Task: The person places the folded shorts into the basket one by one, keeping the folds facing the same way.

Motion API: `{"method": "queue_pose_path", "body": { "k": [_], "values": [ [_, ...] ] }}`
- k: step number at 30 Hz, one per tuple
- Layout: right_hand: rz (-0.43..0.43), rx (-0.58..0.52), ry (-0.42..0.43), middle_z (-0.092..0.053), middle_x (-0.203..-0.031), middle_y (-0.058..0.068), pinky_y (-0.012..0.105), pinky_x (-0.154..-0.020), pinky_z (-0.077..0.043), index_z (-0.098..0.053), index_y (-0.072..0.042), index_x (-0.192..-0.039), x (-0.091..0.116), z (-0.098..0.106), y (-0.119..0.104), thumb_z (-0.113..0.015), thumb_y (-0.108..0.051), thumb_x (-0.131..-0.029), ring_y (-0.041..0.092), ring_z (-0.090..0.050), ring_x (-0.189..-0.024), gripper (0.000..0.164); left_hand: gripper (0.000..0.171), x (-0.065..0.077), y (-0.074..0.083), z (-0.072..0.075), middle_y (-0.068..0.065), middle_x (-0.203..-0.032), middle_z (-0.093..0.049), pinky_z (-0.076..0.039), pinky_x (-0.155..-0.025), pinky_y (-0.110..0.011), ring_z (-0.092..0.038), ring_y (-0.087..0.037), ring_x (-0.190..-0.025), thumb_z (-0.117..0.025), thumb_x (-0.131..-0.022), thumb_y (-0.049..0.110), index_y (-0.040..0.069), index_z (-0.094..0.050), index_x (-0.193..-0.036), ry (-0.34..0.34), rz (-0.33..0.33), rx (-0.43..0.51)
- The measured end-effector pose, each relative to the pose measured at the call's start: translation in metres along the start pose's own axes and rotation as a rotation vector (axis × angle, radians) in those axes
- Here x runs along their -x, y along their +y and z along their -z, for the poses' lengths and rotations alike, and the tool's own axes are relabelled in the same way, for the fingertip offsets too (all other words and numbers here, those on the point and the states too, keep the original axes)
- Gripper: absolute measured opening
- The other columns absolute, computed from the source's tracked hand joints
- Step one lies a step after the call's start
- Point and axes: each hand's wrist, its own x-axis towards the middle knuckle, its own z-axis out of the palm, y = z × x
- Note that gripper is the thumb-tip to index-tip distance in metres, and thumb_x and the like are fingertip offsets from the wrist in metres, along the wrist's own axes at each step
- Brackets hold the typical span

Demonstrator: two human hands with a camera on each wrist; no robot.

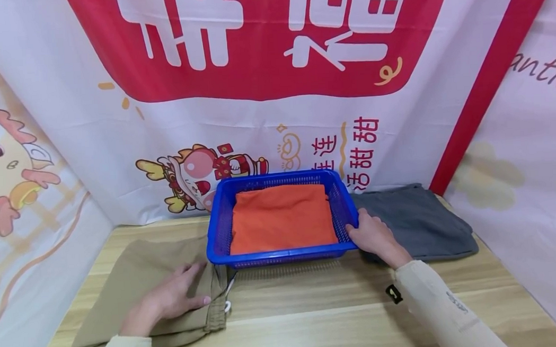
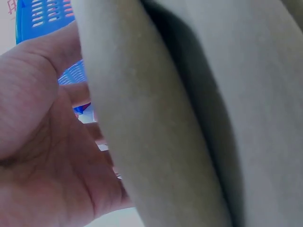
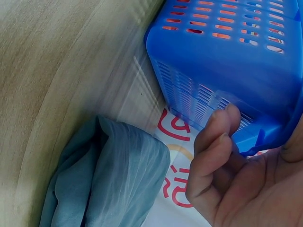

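Step in hand, as judged: handling of the blue plastic basket (image 1: 283, 255), which appears raised off the wood-grain bench (image 1: 311, 320), its left end above the edge of the khaki drawstring trousers (image 1: 131, 278). The right hand (image 1: 375, 236) grips the basket at its near right corner, fingers curled against it. The left hand (image 1: 177, 294) is over the trousers, fingers apart and clamped on nothing; firm contact cannot be confirmed. In my judgement, the next move calls for keeping the one-sided hold level, with a second hand on the left rim if the basket tips.

Materials: the basket is rigid, rectangular, with slotted walls and a smooth flared rim. Inside lies an orange folded cloth (image 1: 281, 218), matte and roughly rectangular. The trousers are matte, with a gathered elastic waistband and white cord (image 1: 227, 306). A dark grey folded garment (image 1: 417, 223), soft and creased, lies right of the basket.
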Motion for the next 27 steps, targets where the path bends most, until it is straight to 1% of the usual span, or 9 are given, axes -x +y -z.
{"method": "queue_pose_path", "body": {
  "k": [4,9,15,17,22,27],
  "values": [
    [0.001,0.000,-0.003,-0.063,-0.117,0.030,0.060,-0.084,-0.052,-0.042,0.011,-0.138,0.000,-0.001,0.000,-0.056,-0.031,-0.101,0.045,-0.064,-0.103,0.058,0.093,0.006,0.002,-0.004,-0.043,-0.145,-0.035,-0.036,-0.103,-0.071,-0.041,-0.060,-0.130,-0.079,-0.085,0.044,0.000,-0.035,-0.155,0.003,0.010,0.010],
    [0.003,-0.006,-0.005,-0.063,-0.115,0.030,0.060,-0.082,-0.052,-0.042,0.011,-0.138,0.000,-0.001,0.000,-0.056,-0.030,-0.102,0.044,-0.065,-0.100,0.057,0.098,0.015,0.005,-0.010,-0.044,-0.143,-0.036,-0.037,-0.100,-0.073,-0.042,-0.063,-0.126,-0.084,-0.081,0.042,0.001,-0.035,-0.156,0.019,-0.004,0.022],
    [-0.003,-0.001,-0.008,-0.063,-0.116,0.031,0.060,-0.083,-0.052,-0.041,0.012,-0.138,0.000,-0.001,0.000,-0.055,-0.030,-0.102,0.044,-0.065,-0.101,0.057,0.100,0.025,0.009,-0.016,-0.036,-0.143,-0.042,-0.039,-0.101,-0.069,-0.044,-0.057,-0.128,-0.086,-0.078,0.042,0.003,-0.037,-0.155,0.024,-0.041,0.022],
    [-0.008,0.000,-0.011,-0.062,-0.118,0.032,0.060,-0.084,-0.052,-0.040,0.012,-0.139,0.000,-0.001,-0.001,-0.054,-0.030,-0.102,0.045,-0.064,-0.103,0.058,0.098,0.028,0.010,-0.018,-0.034,-0.143,-0.042,-0.039,-0.102,-0.069,-0.044,-0.056,-0.129,-0.086,-0.078,0.042,0.004,-0.038,-0.155,0.025,-0.038,0.031],
    [-0.012,0.000,-0.016,-0.061,-0.119,0.032,0.060,-0.085,-0.052,-0.040,0.012,-0.140,0.000,-0.001,-0.001,-0.053,-0.031,-0.103,0.045,-0.064,-0.104,0.058,0.097,0.035,0.014,-0.021,-0.032,-0.145,-0.041,-0.038,-0.101,-0.071,-0.043,-0.056,-0.130,-0.086,-0.077,0.042,0.008,-0.039,-0.155,0.006,-0.019,0.056],
    [-0.006,-0.003,-0.014,-0.062,-0.117,0.031,0.060,-0.083,-0.052,-0.040,0.012,-0.140,-0.001,-0.002,0.000,-0.053,-0.031,-0.103,0.044,-0.064,-0.102,0.058,0.096,0.040,0.019,-0.025,-0.029,-0.144,-0.043,-0.040,-0.098,-0.071,-0.044,-0.054,-0.128,-0.087,-0.077,0.041,0.009,-0.041,-0.155,-0.008,-0.038,0.061]
  ]
}}
